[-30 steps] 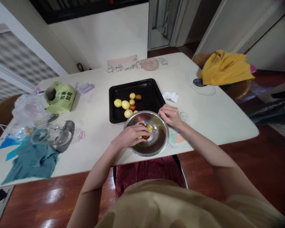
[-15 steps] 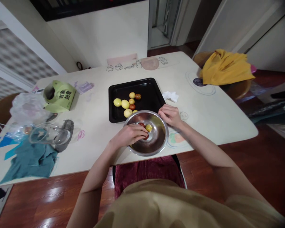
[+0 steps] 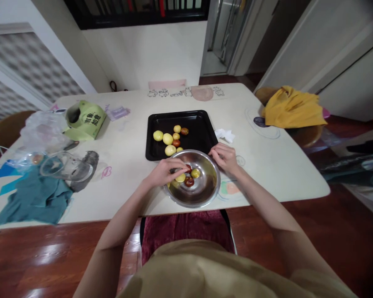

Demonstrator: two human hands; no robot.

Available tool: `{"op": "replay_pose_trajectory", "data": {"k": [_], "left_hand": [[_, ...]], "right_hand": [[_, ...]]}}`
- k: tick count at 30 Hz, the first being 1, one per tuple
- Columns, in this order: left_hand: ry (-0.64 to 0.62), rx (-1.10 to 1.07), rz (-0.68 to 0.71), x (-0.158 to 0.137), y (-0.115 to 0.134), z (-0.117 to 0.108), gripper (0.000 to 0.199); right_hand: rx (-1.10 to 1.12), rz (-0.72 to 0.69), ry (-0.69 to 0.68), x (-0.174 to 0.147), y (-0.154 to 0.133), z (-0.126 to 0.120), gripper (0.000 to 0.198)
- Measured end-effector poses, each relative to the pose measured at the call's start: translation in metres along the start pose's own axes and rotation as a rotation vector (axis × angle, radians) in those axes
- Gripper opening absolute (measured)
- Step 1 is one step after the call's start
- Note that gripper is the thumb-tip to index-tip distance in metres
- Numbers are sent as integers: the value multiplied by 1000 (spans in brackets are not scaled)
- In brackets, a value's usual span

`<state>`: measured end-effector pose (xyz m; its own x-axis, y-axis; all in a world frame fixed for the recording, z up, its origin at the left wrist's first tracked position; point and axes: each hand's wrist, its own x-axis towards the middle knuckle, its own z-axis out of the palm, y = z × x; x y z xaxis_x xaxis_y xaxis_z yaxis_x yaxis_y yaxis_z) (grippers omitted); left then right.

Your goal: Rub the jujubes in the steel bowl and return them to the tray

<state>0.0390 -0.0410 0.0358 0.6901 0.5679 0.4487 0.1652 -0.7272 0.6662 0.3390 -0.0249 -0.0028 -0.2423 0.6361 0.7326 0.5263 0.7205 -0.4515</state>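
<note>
My left hand reaches over the left rim of a shiny metal bowl, its fingers stretched out and thumb apart. The fingertips come up against a dark red jujube-like fruit; nothing is visibly gripped. Beside it in the bowl lie a brown-red fruit, a yellow-green fruit and a paler yellow one partly under the hand. At the bowl's upper right rim, my right hand is closed with its fingers curled. Behind the bowl, a black tray holds several yellow and brown-red fruits.
A crumpled white tissue lies right of the tray. On the left are a green paper box, a clear plastic bag, a glass jar and a teal cloth. A yellow cloth covers a chair at right.
My left hand has drawn back slightly left, uncovering the brown-red and paler yellow fruits in the bowl. My right hand stays at the rim. The camera view has shifted.
</note>
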Motion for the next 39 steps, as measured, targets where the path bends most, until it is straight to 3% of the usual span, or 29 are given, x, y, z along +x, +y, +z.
{"op": "replay_pose_trajectory", "data": {"k": [6,9,16,22,34,39], "left_hand": [[27,-50,-8,0,-2,4,23],[53,-64,-10,-1,-3,6,23],[78,-66,-1,-2,-5,8,24],[85,-66,7,-1,-2,8,23],[79,-12,33,-2,-2,6,21],[102,-30,46,-1,0,6,23]], "right_hand": [[-77,33,-10,7,5,4,28],[-129,33,-93,26,11,12,22],[-194,137,-306,86,37,57,28],[-247,288,-381,102,47,88,24],[-83,248,-422,100,50,86,26],[52,194,-303,105,23,57,26]]}}
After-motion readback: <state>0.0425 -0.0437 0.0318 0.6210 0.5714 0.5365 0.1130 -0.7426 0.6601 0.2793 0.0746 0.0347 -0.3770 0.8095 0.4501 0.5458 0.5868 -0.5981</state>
